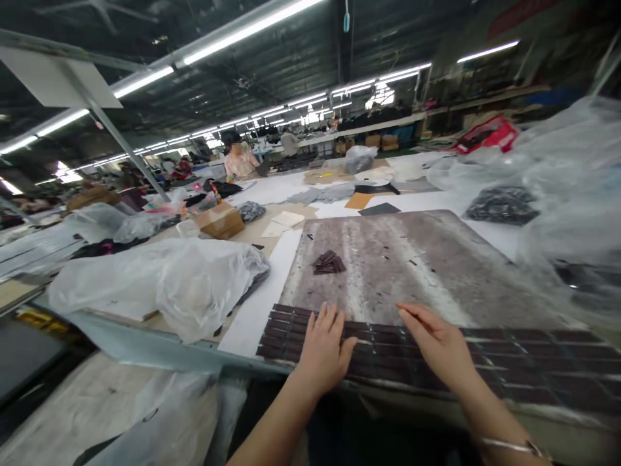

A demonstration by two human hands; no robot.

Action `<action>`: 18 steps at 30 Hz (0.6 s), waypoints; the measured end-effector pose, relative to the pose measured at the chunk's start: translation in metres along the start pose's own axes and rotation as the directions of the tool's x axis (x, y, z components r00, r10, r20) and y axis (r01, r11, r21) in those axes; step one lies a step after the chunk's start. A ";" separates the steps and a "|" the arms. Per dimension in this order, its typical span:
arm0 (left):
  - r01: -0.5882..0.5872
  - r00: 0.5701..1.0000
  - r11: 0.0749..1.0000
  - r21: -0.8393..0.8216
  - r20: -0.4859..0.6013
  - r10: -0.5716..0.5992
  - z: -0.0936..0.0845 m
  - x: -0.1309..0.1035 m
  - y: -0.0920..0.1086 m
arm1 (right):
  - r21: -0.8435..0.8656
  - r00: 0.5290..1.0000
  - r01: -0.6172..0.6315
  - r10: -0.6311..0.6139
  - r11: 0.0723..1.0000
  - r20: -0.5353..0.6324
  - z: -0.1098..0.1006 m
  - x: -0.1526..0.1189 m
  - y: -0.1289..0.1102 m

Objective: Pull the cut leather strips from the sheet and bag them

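Note:
Rows of dark brown strips (533, 362) lie side by side along the near edge of a worn, stained board (388, 265). My left hand (326, 346) rests flat on the strips at the left part of the rows, its fingers spread. Further right, my right hand (434, 340) is above the upper edge of the rows, thumb and index finger pressed together; what is between them, if anything, is too small to name. A small pile of short dark pieces (328, 262) sits on the board beyond my left hand. Small dark scraps are scattered over the board.
Clear plastic bags (208, 278) cover stuff at the left, and more plastic (572, 175) is heaped at the right. A cardboard box (220, 220) stands at the back left. Flat grey and orange pieces (358, 200) lie behind the board. A person (240, 160) is across the table.

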State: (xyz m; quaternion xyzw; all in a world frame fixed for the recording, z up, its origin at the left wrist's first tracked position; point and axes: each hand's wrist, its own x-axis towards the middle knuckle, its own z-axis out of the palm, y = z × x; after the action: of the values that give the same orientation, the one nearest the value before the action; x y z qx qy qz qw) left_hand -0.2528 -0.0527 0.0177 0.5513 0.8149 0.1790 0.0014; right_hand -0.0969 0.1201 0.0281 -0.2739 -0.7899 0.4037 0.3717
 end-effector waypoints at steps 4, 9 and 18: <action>0.181 0.979 0.975 0.126 0.067 -0.190 0.001 -0.001 -0.025 | -0.092 0.983 0.140 -0.127 0.986 0.129 0.011 0.000 0.007; 0.152 0.984 0.982 0.111 0.081 -0.161 -0.011 0.016 -0.042 | -0.142 0.953 0.210 -0.171 0.967 0.250 0.014 0.008 0.001; 0.322 0.947 0.935 0.152 -0.049 -0.318 -0.007 0.152 -0.100 | -0.183 0.868 0.234 -0.120 0.955 0.483 0.033 0.006 -0.005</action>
State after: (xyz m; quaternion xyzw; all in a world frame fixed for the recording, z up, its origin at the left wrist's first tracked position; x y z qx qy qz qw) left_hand -0.4037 0.0492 0.0241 0.4076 0.9052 0.1178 -0.0229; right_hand -0.1276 0.1079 0.0218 -0.1369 -0.9199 0.3249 0.1715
